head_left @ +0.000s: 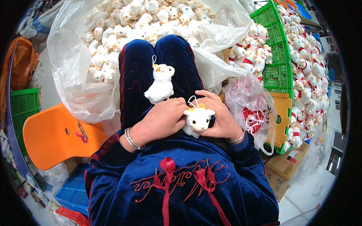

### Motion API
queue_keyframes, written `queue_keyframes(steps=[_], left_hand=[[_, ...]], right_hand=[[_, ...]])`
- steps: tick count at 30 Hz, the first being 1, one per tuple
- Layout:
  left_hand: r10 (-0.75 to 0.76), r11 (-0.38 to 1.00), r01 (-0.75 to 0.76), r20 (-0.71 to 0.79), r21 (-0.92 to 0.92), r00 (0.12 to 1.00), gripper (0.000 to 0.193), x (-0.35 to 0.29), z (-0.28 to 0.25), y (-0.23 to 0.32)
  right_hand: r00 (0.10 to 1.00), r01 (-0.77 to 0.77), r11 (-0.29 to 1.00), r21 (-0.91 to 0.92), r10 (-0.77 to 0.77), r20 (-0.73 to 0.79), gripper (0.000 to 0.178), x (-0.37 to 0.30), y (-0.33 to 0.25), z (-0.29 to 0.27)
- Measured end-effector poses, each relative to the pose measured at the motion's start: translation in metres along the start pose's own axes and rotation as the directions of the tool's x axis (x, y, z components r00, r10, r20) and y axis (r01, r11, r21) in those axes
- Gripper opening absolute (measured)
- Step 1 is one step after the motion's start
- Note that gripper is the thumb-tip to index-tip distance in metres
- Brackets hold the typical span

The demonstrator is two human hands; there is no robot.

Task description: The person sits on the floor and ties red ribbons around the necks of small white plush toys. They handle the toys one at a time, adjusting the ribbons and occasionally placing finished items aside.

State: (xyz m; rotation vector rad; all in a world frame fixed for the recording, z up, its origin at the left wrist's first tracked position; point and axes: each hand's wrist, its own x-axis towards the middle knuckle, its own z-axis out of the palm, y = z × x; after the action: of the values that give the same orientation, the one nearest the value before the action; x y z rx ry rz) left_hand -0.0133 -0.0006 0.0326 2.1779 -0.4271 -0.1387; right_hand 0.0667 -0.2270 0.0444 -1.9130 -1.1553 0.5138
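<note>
Over my lap, a small white plush sheep (pixel 199 122) with yellow horns and a white hanging loop faces up between my hands. My right hand (pixel 222 117) is wrapped round its right side, thumb under the chin. From the left, my left hand (pixel 163 119) closes against the same sheep; its fingertips are partly hidden. A second plush sheep (pixel 160 84) lies on my thighs just beyond my left hand, its loop pointing away from me. Two dark red ribbons (pixel 166 180) hang from pins on the front of my blue velvet top.
Beyond my knees, a large clear plastic bag (pixel 68 71) holds many white plush sheep. To the right are a plastic bag of red ribbons (pixel 253 119) and a green crate (pixel 277 71) beside plush sheep with red neckbands. An orange chair (pixel 56 135) stands left, with small scissors (pixel 81 130) on it.
</note>
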Motion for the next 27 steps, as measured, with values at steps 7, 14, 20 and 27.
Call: queue_keyframes(steps=[7,14,20,27], left_hand=[[-0.014,0.987,0.010,-0.024,-0.160,1.000,0.016,-0.008,0.003,-0.005],[-0.064,0.935,0.077,0.048,-0.347,0.997,0.028,-0.008,0.004,-0.011],[-0.264,0.831,0.243,0.029,-0.500,0.964,0.044,-0.007,0.023,-0.016],[-0.368,0.738,0.337,0.071,-0.584,0.927,0.043,-0.004,0.027,-0.021]], right_hand=[[0.999,-0.039,0.997,0.061,0.040,-0.021,0.054,0.000,0.003,0.003],[0.982,-0.185,0.983,-0.002,0.185,0.034,0.048,0.001,0.005,0.004],[0.991,-0.085,0.991,0.100,0.074,0.113,0.036,0.006,0.005,0.004],[0.939,-0.292,0.953,0.083,0.269,0.213,0.030,0.004,0.004,-0.011]])
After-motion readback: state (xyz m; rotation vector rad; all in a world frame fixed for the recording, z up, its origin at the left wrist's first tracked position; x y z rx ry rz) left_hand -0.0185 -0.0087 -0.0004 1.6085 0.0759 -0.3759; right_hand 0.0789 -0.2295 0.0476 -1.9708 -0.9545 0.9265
